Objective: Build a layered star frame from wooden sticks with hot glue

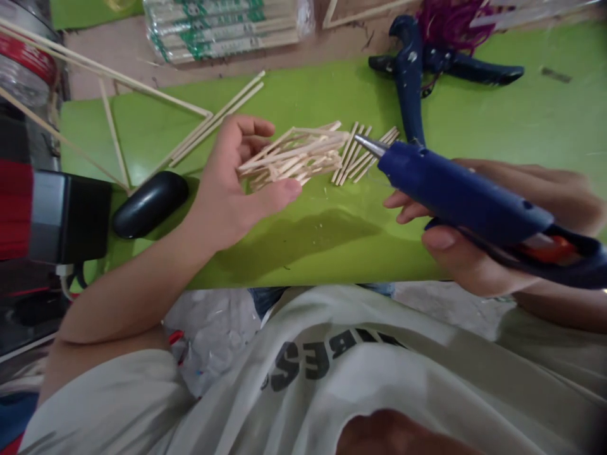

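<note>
Viewing remotely, I note: L hand (227,189) has the stick frame (303,155) by its left end, thumb on the near side, fingers curled round the far side, closed on it; prob. to steady it & leave the right end exposed. Frame is over the green table (294,265), approx. ctr. R hand (488,268) is wrapped round the glue gun (465,193), thumb nearest me; exact finger placement partly hidden. Nozzle (370,145) points left at the frame's right end; contact I can't confirm. Loose sticks (349,155) lie just beside, presumably for easy reach; cutter (408,76) sits farther back, likely out of the way. L forearm (137,284) slants up from lower left; R wrist is approx. level w/ the gun.
</note>
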Demonstrator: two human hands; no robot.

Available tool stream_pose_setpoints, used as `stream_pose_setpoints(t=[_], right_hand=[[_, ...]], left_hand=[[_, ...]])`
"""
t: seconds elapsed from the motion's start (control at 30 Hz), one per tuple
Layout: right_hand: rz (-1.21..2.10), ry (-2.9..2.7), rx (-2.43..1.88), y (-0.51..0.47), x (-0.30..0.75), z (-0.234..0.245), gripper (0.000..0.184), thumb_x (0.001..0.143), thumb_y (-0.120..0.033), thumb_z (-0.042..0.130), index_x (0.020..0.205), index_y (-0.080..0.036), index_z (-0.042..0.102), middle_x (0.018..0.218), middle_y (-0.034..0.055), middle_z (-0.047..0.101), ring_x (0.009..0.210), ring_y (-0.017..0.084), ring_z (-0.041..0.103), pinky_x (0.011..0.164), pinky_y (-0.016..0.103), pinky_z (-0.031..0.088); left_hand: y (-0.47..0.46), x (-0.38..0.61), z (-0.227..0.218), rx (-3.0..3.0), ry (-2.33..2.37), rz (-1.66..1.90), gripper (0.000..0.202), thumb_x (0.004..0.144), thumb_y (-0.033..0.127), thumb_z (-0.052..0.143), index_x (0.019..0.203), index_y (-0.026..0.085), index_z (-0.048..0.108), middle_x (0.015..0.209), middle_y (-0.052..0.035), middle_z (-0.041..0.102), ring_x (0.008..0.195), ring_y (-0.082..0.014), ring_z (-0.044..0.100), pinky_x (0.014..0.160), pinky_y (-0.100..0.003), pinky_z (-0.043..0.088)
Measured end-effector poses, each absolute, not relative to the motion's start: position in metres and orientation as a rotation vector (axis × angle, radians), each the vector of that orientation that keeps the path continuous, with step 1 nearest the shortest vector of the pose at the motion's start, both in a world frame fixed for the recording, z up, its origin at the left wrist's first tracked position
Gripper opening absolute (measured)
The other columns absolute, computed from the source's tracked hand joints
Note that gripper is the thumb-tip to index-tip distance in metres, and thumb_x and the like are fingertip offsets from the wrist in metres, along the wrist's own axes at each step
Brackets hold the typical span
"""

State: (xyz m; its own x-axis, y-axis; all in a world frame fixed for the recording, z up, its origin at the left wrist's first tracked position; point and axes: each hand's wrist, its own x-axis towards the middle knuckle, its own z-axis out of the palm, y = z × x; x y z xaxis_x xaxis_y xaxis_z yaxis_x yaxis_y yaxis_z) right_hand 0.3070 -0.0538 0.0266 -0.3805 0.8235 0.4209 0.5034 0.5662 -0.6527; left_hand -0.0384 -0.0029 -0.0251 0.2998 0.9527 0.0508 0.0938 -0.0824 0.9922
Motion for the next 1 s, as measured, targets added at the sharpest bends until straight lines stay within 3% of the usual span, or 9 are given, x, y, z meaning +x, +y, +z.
stream_pose_setpoints(t=[0.07, 0.17, 0.23, 0.37, 0.53, 0.7, 0.83, 1.0], right_hand=[[0.539, -2.105, -0.991, -0.055, 0.305, 0.029, 0.021, 0.097, -0.041, 0.080, 0.109, -0.024, 0.082, 0.093, 0.0103, 0.087, 0.072, 0.027, 0.084, 0.063, 0.040, 0.065], [0.588, -2.150, -0.878, -0.053, 0.302, 0.029, 0.023, 0.097, -0.038, 0.081, 0.112, -0.020, 0.083, 0.098, 0.0130, 0.089, 0.078, 0.027, 0.087, 0.066, 0.036, 0.069], [0.639, -2.130, -0.824, -0.053, 0.301, 0.026, 0.024, 0.096, -0.036, 0.083, 0.112, -0.017, 0.083, 0.097, 0.0137, 0.088, 0.078, 0.027, 0.088, 0.065, 0.035, 0.070], [0.797, -1.972, -0.787, -0.052, 0.296, 0.021, 0.016, 0.092, -0.029, 0.086, 0.101, -0.015, 0.084, 0.089, 0.0103, 0.087, 0.071, 0.024, 0.086, 0.059, 0.031, 0.067], [0.905, -1.874, -0.794, -0.055, 0.290, 0.023, 0.014, 0.092, -0.026, 0.085, 0.103, -0.018, 0.087, 0.087, 0.0060, 0.088, 0.075, 0.024, 0.089, 0.061, 0.029, 0.070], [0.838, -1.951, -0.835, -0.058, 0.288, 0.027, 0.014, 0.095, -0.032, 0.085, 0.098, -0.018, 0.083, 0.082, 0.0057, 0.083, 0.066, 0.023, 0.084, 0.052, 0.032, 0.062], [0.769, -2.003, -0.852, -0.059, 0.289, 0.024, 0.014, 0.097, -0.033, 0.082, 0.096, -0.019, 0.080, 0.081, 0.0060, 0.082, 0.067, 0.026, 0.085, 0.048, 0.035, 0.056], [0.789, -1.927, -0.872, -0.060, 0.287, 0.020, 0.009, 0.095, -0.031, 0.082, 0.097, -0.023, 0.080, 0.079, 0.0031, 0.080, 0.068, 0.024, 0.085, 0.049, 0.035, 0.057]], left_hand=[[-0.010, -0.037, -0.019, 1.159, 0.981, 0.935, 0.090, 0.072, 0.066, 0.110, 0.140, 0.029, 0.064, 0.135, -0.0079, 0.078, 0.110, -0.0279, 0.081, 0.084, -0.043, 0.068], [-0.021, -0.030, -0.013, 0.877, 0.909, 0.834, 0.094, 0.072, 0.065, 0.111, 0.144, 0.027, 0.064, 0.152, -0.0105, 0.077, 0.130, -0.0299, 0.080, 0.107, -0.048, 0.071], [-0.028, -0.025, -0.012, 0.808, 0.842, 0.790, 0.091, 0.079, 0.068, 0.107, 0.147, 0.026, 0.064, 0.161, -0.0121, 0.073, 0.143, -0.0310, 0.076, 0.116, -0.048, 0.068], [-0.035, -0.017, -0.019, 0.831, 0.748, 0.779, 0.084, 0.090, 0.073, 0.099, 0.149, 0.026, 0.062, 0.163, -0.0118, 0.072, 0.155, -0.0319, 0.070, 0.120, -0.047, 0.065], [-0.037, -0.015, -0.031, 0.903, 0.749, 0.853, 0.081, 0.090, 0.066, 0.100, 0.150, 0.029, 0.059, 0.160, -0.0090, 0.071, 0.146, -0.0301, 0.073, 0.113, -0.046, 0.064], [-0.040, -0.008, -0.041, 0.976, 0.766, 0.932, 0.090, 0.084, 0.062, 0.106, 0.154, 0.034, 0.057, 0.140, -0.0055, 0.074, 0.129, -0.0279, 0.076, 0.102, -0.043, 0.065], [-0.041, -0.004, -0.044, 0.946, 0.731, 0.995, 0.090, 0.081, 0.055, 0.109, 0.152, 0.030, 0.060, 0.136, -0.0063, 0.074, 0.124, -0.0242, 0.074, 0.100, -0.041, 0.066], [-0.040, -0.002, -0.046, 0.897, 0.736, 1.001, 0.099, 0.075, 0.053, 0.115, 0.153, 0.028, 0.060, 0.133, -0.0064, 0.076, 0.120, -0.0225, 0.075, 0.098, -0.039, 0.066]])
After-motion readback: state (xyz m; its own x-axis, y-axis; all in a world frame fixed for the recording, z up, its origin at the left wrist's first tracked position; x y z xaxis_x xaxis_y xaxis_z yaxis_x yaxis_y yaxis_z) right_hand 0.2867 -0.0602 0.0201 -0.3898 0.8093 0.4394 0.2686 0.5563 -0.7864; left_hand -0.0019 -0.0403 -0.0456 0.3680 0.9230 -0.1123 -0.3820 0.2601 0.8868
